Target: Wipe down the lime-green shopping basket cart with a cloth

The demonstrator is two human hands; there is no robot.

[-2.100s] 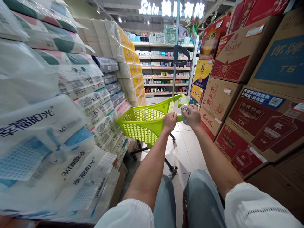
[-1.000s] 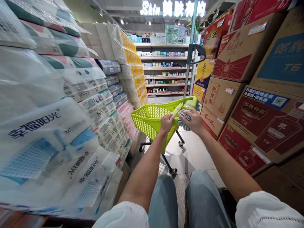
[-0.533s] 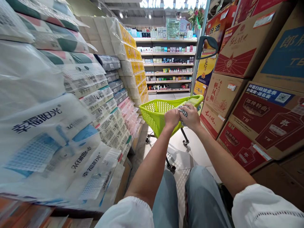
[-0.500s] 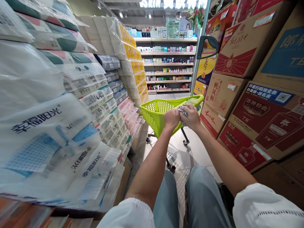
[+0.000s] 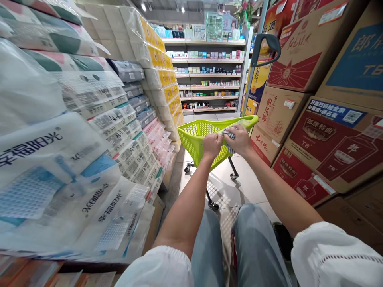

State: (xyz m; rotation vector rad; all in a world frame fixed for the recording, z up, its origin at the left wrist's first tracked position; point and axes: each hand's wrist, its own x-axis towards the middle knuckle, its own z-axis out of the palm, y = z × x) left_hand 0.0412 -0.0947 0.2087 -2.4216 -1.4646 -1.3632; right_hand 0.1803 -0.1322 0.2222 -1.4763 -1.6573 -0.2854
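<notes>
Steady the cart (image 5: 194,144) with left hand (image 5: 213,145) clenched on its near edge; with right hand (image 5: 241,141) cupping the striped cloth (image 5: 229,135) against that edge, rub evenly (lightly, to avoid rolling).

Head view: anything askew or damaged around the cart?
Slightly odd: the pink packs in the stack on the left look slumped, their wrapping crumpled toward the aisle, while the white packs beside them lie flatter. Too small to tell if they are torn. Nothing stands out on the green cart.
</notes>
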